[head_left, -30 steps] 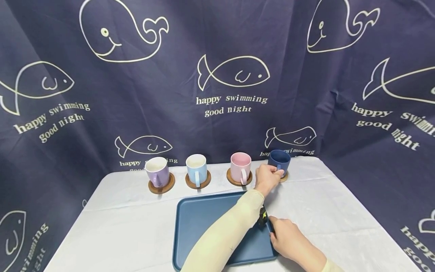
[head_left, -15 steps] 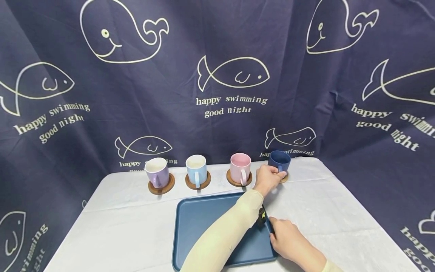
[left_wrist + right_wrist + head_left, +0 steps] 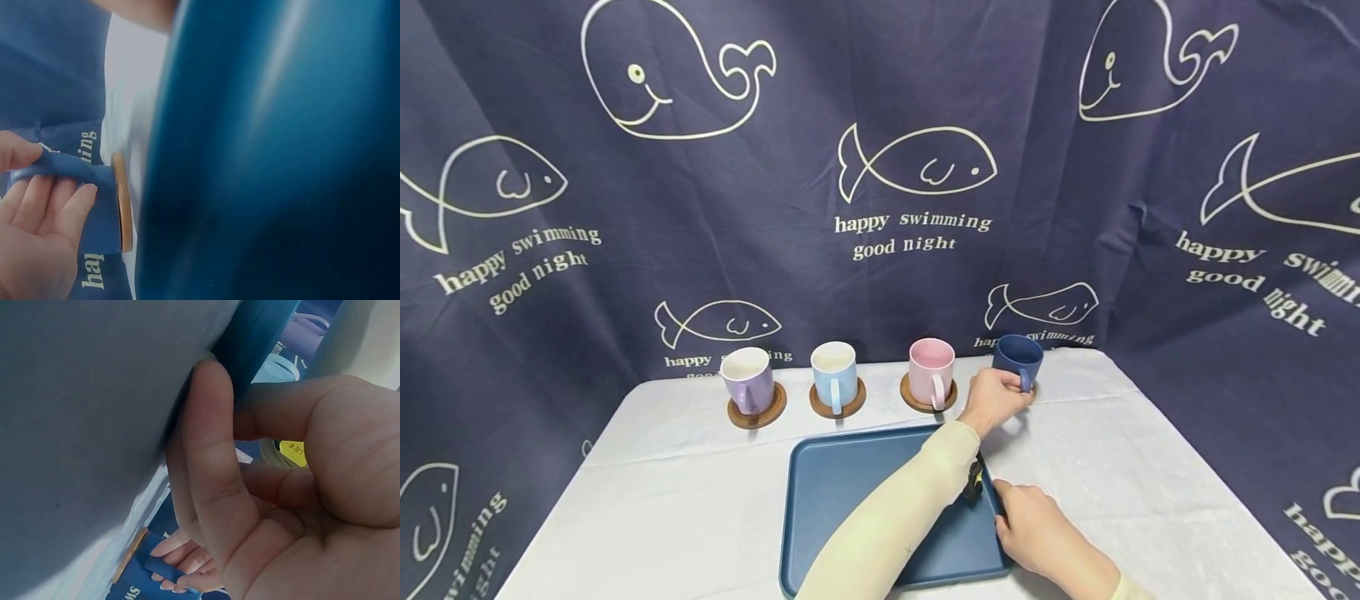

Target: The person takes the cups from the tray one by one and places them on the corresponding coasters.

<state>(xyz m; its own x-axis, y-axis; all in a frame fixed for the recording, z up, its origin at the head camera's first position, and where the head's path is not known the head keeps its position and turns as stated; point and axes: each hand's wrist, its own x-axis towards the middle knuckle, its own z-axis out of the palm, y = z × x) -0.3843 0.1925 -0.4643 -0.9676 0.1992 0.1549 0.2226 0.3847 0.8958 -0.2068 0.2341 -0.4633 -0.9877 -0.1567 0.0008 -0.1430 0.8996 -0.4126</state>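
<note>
Left hand (image 3: 992, 400) fingers curled round the handle of the dark blue mug (image 3: 1018, 357), thumb on top; left wrist view shows the fingers (image 3: 53, 206) wrapped on the handle, clamped. Mug sits right of centre in the head view, at the back edge of the table, last on the right in the row of four. Its wooden coaster (image 3: 122, 203) shows as a thin edge under the mug base in the left wrist view; whether the mug touches it or is just lifted, cannot tell.

Right hand (image 3: 1033, 525) lower right of centre, fingers curled on the right rim of the dark blue tray (image 3: 850, 492), thumb over the edge. Right wrist view: fingers (image 3: 212, 462) pressed against the tray edge, pinching it. Left forearm in a cream sleeve (image 3: 895, 517) crosses over the tray diagonally.

Further left in the row: pink mug (image 3: 931, 367), light blue mug (image 3: 833, 371), purple mug (image 3: 747, 379), each upright on a round wooden coaster, handles facing the camera. White tablecloth (image 3: 685, 483) covers the table. Behind, navy curtain (image 3: 880, 167) with white whale and fish outlines and "happy swimming good night" text.
</note>
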